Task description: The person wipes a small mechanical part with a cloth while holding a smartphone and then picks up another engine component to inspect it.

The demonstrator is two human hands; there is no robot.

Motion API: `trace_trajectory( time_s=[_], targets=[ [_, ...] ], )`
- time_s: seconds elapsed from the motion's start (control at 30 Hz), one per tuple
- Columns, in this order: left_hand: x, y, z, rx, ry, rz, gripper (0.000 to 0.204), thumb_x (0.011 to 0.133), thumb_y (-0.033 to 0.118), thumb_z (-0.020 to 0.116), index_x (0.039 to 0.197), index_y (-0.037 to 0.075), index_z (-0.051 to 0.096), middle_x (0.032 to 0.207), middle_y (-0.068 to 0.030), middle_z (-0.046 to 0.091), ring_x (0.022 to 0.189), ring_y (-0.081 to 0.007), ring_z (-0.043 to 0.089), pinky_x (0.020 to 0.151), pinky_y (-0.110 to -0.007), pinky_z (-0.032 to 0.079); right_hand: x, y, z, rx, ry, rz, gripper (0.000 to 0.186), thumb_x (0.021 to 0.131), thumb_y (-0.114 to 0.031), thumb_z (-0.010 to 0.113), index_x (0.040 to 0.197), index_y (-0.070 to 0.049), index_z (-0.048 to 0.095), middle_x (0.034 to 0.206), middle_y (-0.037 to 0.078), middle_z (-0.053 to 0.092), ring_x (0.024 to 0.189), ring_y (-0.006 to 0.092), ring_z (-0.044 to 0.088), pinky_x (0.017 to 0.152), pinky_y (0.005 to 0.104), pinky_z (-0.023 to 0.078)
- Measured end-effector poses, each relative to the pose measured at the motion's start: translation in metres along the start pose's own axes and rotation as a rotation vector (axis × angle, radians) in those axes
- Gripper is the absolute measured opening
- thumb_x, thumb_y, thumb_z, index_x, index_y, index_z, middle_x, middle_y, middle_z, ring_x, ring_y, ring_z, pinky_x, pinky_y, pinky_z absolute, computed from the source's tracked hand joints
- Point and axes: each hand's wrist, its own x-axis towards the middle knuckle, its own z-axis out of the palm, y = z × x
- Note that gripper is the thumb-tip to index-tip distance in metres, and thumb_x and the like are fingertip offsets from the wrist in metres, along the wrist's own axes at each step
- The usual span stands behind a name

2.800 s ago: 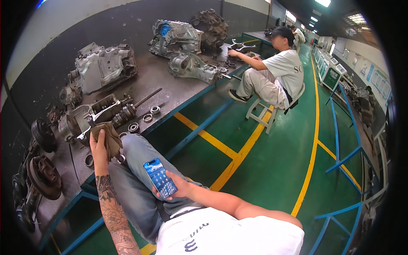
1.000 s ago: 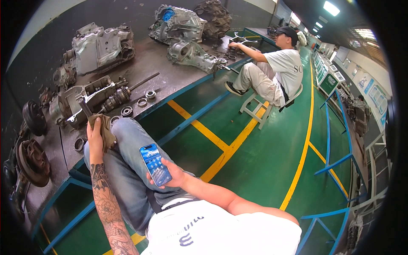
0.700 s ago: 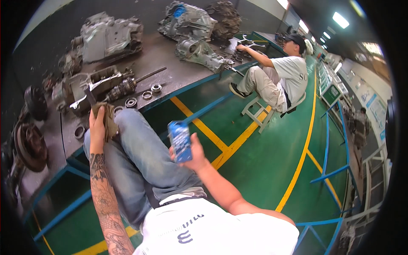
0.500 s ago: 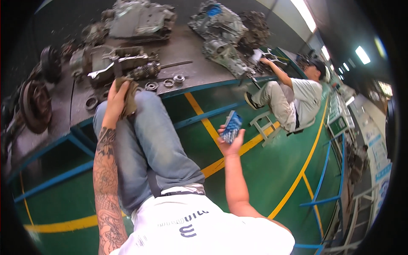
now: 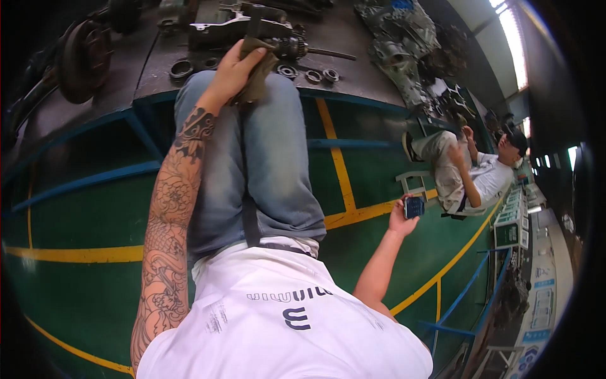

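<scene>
My left hand [image 5: 232, 72] grips an olive-brown rag [image 5: 257, 74] above my knees, by the workbench's front edge. Just beyond it lies a gear shaft [image 5: 291, 48] with a long thin end pointing right. Several metal bearing rings lie near the bench edge, among them a ring [image 5: 331, 75] right of the rag and a wider ring [image 5: 181, 69] to its left. Out to the right, away from the bench, my right hand [image 5: 399, 220] is closed round a phone [image 5: 413, 207] with a dark face. The rag hides part of the bench behind it.
An open metal housing [image 5: 221, 31] stands behind the shaft, and a gearbox casing [image 5: 394, 54] farther right. A rusty drum [image 5: 85, 60] sits at the left. On the right, a co-worker [image 5: 483, 180] sits beside a stool [image 5: 413, 182]. Blue rails [image 5: 88, 184] run beneath the bench.
My view has swung, shifting the bench up and right. My right hand has moved outward to the right and turned the phone. The co-worker's arm has drawn back from the bench parts.
</scene>
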Motion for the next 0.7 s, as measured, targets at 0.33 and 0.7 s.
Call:
trace_trajectory(
  time_s=[0.33, 0.7],
  targets=[
    [-0.011, 0.007, 0.003, 0.204, 0.152, -0.073, 0.033, 0.1, 0.03, 0.064, 0.12, 0.004, 0.065, 0.107, -0.0026, 0.069, 0.097, -0.0117, 0.061, 0.088, -0.026, 0.047, -0.004, 0.012, 0.019, -0.052, 0.037, -0.002, 0.075, 0.101, -0.067, 0.025, 0.135, -0.006, 0.054, 0.122, 0.018, 0.061, 0.108, 0.0302, 0.058, 0.074, 0.0385, 0.045],
    [0.004, -0.003, -0.034, 0.166, 0.173, -0.063, 0.038, 0.102, 0.03, 0.062, 0.127, 0.002, 0.063, 0.117, -0.0014, 0.065, 0.106, -0.0105, 0.058, 0.093, -0.024, 0.044, -0.002, 0.017, 0.031, -0.016, 0.09, -0.076, 0.075, 0.102, -0.068, 0.016, 0.135, -0.012, 0.055, 0.118, 0.014, 0.064, 0.103, 0.0291, 0.062, 0.073, 0.0407, 0.046]
  ],
)
